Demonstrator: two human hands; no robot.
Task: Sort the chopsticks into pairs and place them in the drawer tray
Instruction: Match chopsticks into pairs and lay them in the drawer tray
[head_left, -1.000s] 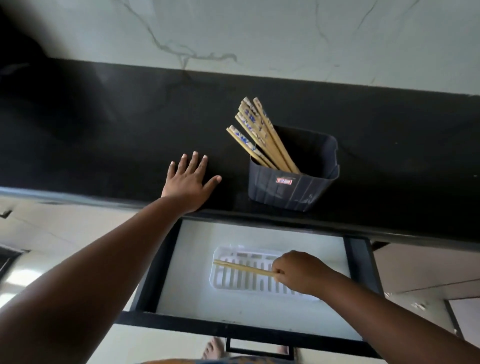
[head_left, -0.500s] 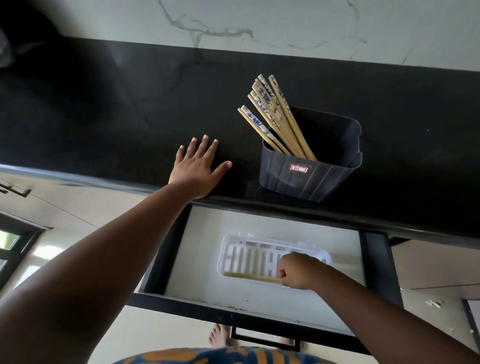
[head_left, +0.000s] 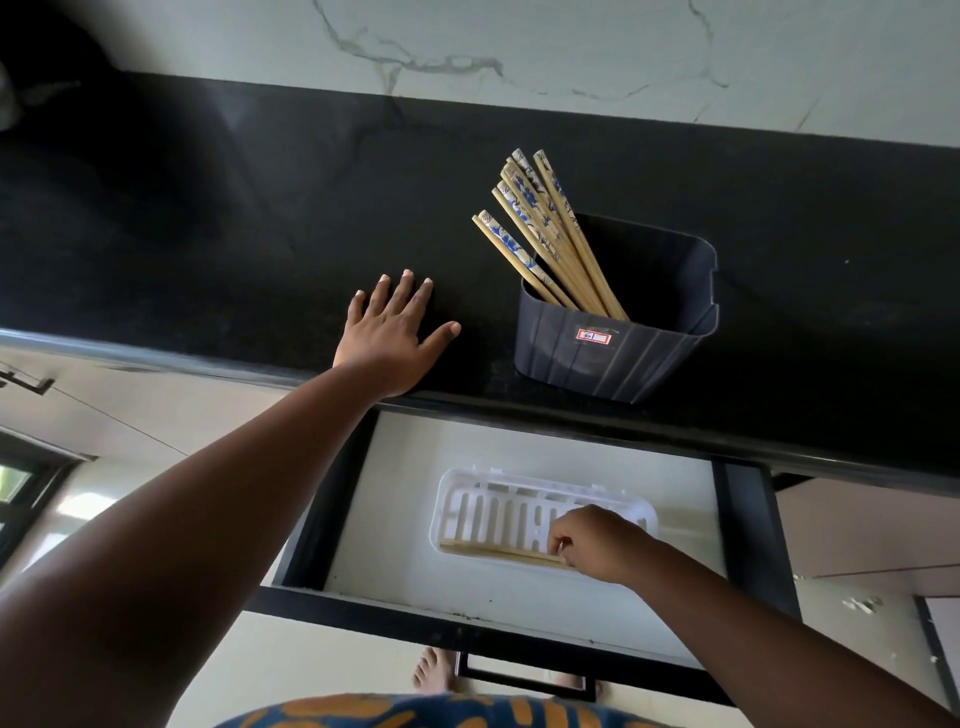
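Note:
A white slotted tray (head_left: 451, 486) lies in the open drawer (head_left: 387, 499) below the black counter. Wooden chopsticks (head_left: 493, 550) rest along the tray's near edge, pointing left. My right hand (head_left: 602, 543) is inside the tray with its fingertips curled around the chopsticks' right end. My left hand (head_left: 392, 332) lies flat on the counter's front edge, fingers spread and holding nothing. To its right stands a dark plastic holder (head_left: 613, 358) with several blue-patterned wooden chopsticks (head_left: 540, 234) leaning out to the upper left.
The black counter (head_left: 208, 234) runs across the view below a pale marble wall (head_left: 571, 41). The drawer's black front and handle (head_left: 524, 680) stick out toward me, above my bare feet. Pale cabinet fronts flank the drawer.
My right hand has lowered the chopsticks from above the tray down onto its near edge. The left hand has stayed flat on the counter. My head has moved closer.

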